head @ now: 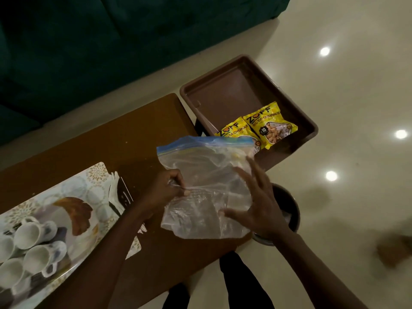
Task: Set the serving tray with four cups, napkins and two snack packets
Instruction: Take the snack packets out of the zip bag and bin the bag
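A clear zip bag [200, 175] with a blue seal strip hangs over the table's right end. My left hand [165, 190] pinches its left edge. My right hand [256, 201] is spread flat with straight fingers against the bag's right side. Two yellow snack packets [267, 128] lie in a brown plastic bin [223, 92] beyond the table end; the bag covers part of the left packet. The patterned serving tray [66, 197] lies at the left with several white cups [33, 248] lying on their sides on it.
The wooden table [111, 141] runs diagonally from lower left to centre. A dark round bucket [287, 206] stands on the pale tiled floor under my right hand. A dark green sofa [111, 41] fills the top left. Dark utensils [122, 195] lie at the tray's right end.
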Available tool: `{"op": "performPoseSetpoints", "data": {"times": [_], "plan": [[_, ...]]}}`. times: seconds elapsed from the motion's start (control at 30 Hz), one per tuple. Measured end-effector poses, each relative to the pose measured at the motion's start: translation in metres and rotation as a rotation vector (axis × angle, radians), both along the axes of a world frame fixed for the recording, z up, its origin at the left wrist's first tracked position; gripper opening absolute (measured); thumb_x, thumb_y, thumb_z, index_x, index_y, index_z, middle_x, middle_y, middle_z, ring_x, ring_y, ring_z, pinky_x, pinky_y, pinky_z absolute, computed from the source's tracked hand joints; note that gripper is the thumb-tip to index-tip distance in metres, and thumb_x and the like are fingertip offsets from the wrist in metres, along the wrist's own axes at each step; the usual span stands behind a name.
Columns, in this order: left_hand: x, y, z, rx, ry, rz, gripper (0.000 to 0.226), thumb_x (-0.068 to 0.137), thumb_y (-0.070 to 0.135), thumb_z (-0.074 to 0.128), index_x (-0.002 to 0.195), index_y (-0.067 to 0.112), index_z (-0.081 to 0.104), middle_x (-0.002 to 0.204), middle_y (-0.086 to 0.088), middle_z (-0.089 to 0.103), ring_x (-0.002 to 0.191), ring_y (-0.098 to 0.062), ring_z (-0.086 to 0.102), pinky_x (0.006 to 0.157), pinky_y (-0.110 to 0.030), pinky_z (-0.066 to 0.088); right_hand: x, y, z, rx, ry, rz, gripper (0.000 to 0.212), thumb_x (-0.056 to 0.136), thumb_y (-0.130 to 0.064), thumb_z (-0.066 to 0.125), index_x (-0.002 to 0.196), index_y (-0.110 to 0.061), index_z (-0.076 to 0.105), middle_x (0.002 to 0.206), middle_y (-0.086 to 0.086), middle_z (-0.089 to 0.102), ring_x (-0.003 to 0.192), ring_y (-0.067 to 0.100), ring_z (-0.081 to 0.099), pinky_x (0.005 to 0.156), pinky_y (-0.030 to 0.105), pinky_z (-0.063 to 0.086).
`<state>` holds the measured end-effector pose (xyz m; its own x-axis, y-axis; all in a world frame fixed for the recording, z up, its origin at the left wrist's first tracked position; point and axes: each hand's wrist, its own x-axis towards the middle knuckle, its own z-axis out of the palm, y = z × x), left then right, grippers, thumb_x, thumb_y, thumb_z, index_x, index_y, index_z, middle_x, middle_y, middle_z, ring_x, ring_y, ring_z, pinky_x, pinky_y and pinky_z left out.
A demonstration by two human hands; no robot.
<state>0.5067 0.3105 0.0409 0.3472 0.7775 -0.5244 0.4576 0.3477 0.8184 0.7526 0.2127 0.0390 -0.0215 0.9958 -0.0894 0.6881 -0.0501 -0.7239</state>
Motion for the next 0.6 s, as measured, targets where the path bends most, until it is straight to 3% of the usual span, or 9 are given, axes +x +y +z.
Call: {"op": "performPoseSetpoints", "data": {"times": [0.1,0.17,0.2,0.27,0.33,0.4,0.47,0.53,0.6], "plan": [[0.000,-0.005,0.006,-0.052,-0.068,-0.098,0.024,0.073,-0.006,0.074,0.074,0.009,0.055,0.076,0.001,0.055,0.073,-0.002,0.056,0.074,-0.013,0.046,-0.005,-0.005,-0.003,-0.167,0.110,0.055,0.092,0.064,-0.054,0.081,0.143,-0.040,0.036,0.159,-0.015,0.017,0.146,0.007,0.023,0.106,0.019,0.034],[-0.002,-0.007,0.008,-0.074,-0.085,-0.122,0.024,0.075,-0.006,0.073,0.083,0.009,0.056,0.087,0.000,0.056,0.083,-0.002,0.058,0.079,-0.011,0.048,-0.004,-0.005,-0.005,-0.231,0.174,-0.073,0.083,0.064,-0.036,0.087,0.137,-0.031,0.047,0.139,-0.009,0.050,0.120,0.001,0.053,0.086,-0.002,0.037],[-0.004,-0.008,0.008,-0.094,-0.078,-0.105,0.026,0.074,-0.007,0.073,0.089,0.008,0.057,0.096,-0.001,0.058,0.091,-0.007,0.059,0.081,-0.019,0.051,-0.003,-0.004,-0.006,-0.234,0.155,-0.122,0.076,0.065,-0.029,0.087,0.132,-0.026,0.052,0.125,-0.008,0.059,0.103,-0.004,0.058,0.077,-0.005,0.038],[-0.006,-0.008,0.007,-0.105,-0.038,-0.053,0.035,0.072,-0.013,0.071,0.097,0.008,0.060,0.110,-0.003,0.060,0.100,-0.017,0.059,0.084,-0.032,0.054,0.001,-0.002,-0.005,-0.192,0.076,-0.136,0.059,0.066,-0.019,0.086,0.120,-0.021,0.062,0.108,-0.006,0.067,0.086,0.001,0.061,0.072,-0.003,0.038],[0.000,-0.010,0.003,-0.049,0.032,-0.029,0.043,0.068,-0.016,0.071,0.098,0.013,0.064,0.113,0.000,0.061,0.102,-0.017,0.058,0.087,-0.037,0.053,0.004,0.001,-0.002,-0.164,0.029,-0.116,0.045,0.069,-0.014,0.083,0.110,-0.020,0.067,0.101,-0.008,0.069,0.087,0.009,0.064,0.071,0.001,0.040],[0.007,-0.014,-0.003,0.051,0.144,0.013,0.053,0.064,-0.012,0.074,0.090,0.033,0.068,0.106,0.010,0.064,0.098,-0.010,0.061,0.084,-0.032,0.055,0.003,0.003,0.000,-0.147,-0.035,-0.100,0.034,0.073,-0.016,0.079,0.106,-0.020,0.069,0.100,-0.006,0.070,0.090,0.012,0.062,0.072,0.011,0.039],[0.011,-0.016,-0.007,0.145,0.269,0.048,0.054,0.061,-0.003,0.079,0.074,0.048,0.065,0.093,0.020,0.065,0.083,0.004,0.060,0.070,-0.023,0.054,0.003,0.005,0.000,-0.108,-0.128,-0.104,0.026,0.076,-0.019,0.077,0.102,-0.019,0.072,0.098,-0.003,0.071,0.092,0.015,0.055,0.073,0.022,0.033],[0.011,-0.016,-0.010,0.295,0.374,0.020,0.043,0.062,0.005,0.081,0.067,0.044,0.063,0.081,0.026,0.061,0.074,0.011,0.057,0.056,-0.012,0.046,0.007,0.007,0.000,-0.066,-0.155,-0.103,0.021,0.075,-0.023,0.078,0.095,-0.018,0.073,0.100,-0.006,0.069,0.099,0.014,0.049,0.080,0.023,0.029],[0.009,-0.015,-0.013,0.448,0.404,-0.019,0.037,0.061,0.006,0.082,0.064,0.034,0.058,0.089,0.025,0.051,0.084,0.007,0.052,0.058,-0.009,0.041,0.012,0.008,0.001,-0.088,-0.083,-0.088,0.023,0.075,-0.026,0.078,0.096,-0.019,0.072,0.109,-0.012,0.063,0.110,0.004,0.048,0.092,0.021,0.033]]}}
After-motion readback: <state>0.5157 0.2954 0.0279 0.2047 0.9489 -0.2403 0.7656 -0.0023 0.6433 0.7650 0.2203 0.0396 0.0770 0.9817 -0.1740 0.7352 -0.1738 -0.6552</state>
